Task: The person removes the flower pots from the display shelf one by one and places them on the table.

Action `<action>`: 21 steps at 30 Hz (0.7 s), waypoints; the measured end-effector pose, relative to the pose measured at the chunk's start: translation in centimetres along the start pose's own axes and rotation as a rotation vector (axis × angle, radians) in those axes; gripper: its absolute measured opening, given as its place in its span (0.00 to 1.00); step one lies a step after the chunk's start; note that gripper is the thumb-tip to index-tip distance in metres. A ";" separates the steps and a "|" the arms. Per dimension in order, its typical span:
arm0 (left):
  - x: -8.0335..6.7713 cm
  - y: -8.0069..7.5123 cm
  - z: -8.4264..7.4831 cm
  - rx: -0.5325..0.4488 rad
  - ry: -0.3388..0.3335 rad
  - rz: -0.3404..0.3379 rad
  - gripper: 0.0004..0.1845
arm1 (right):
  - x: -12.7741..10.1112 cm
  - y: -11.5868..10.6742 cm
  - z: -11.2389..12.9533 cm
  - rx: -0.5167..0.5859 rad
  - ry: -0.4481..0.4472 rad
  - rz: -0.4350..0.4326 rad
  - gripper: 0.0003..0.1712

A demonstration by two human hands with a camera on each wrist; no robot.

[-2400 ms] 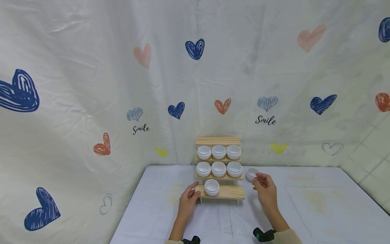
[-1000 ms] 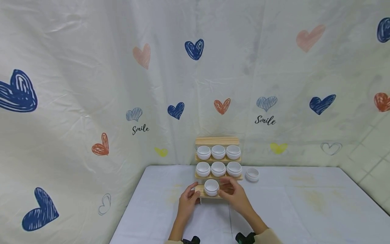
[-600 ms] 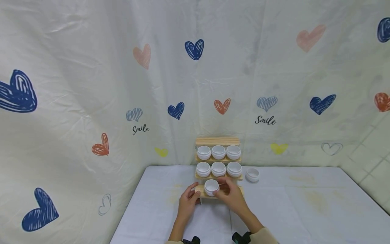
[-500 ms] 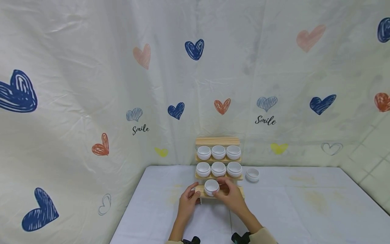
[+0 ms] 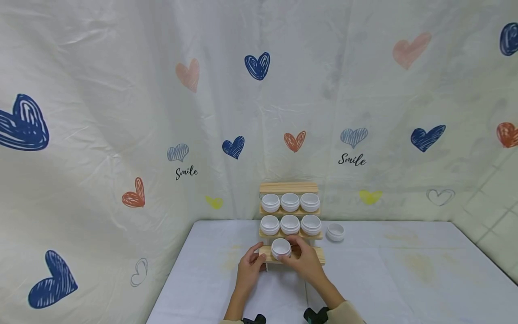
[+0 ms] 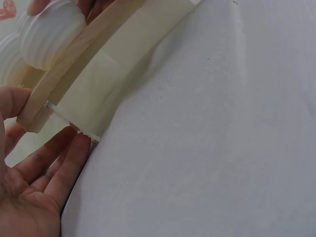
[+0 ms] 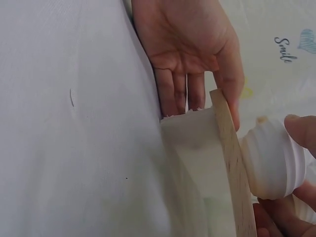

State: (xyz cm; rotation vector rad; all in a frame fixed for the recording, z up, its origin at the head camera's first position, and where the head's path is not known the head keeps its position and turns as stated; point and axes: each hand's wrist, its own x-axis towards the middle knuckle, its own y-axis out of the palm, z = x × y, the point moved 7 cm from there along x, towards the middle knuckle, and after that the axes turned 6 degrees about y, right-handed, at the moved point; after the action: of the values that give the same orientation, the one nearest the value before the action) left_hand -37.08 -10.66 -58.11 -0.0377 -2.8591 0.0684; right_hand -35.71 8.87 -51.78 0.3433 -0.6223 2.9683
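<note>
A stepped wooden display stand (image 5: 289, 187) with clear side panels stands at the back of the table. Its front step carries one small white bowl (image 5: 281, 247), upright. My right hand (image 5: 306, 263) grips this bowl from the right, thumb at the near side and fingers behind it. In the right wrist view the ribbed bowl (image 7: 271, 160) sits on the step between thumb and fingers. My left hand (image 5: 247, 270) holds the left end of the front step. The left wrist view has its thumb on the board (image 6: 37, 111) and other fingers at the clear side panel (image 6: 71, 121).
White bowls fill two rows on the middle steps, such as the near-row middle bowl (image 5: 290, 224). One more white bowl (image 5: 335, 232) rests on the table right of the stand. White cloth covers the table (image 5: 404, 274); a heart-printed curtain (image 5: 226, 103) hangs behind.
My right hand has left the loose bowl beside the stand, moved left to the front step, and its fingers have settled around the bowl there. My left hand has stayed on the stand.
</note>
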 end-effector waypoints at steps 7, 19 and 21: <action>0.0 0.0 0.3 -0.004 -0.019 0.007 0.24 | -0.1 0.1 -0.1 -0.046 0.013 -0.032 0.34; 0.1 -0.1 0.5 -0.009 -0.024 -0.003 0.23 | -0.1 0.3 -0.4 -0.064 0.016 -0.042 0.34; 0.1 -0.1 0.5 -0.007 -0.026 -0.003 0.23 | -0.1 0.2 -0.4 -0.058 0.013 -0.040 0.34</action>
State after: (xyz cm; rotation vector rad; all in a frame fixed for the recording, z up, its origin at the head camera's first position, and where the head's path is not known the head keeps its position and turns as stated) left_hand -37.31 -10.75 -58.57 -0.0343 -2.8855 0.0580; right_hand -35.69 8.79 -52.21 0.3282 -0.6908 2.9057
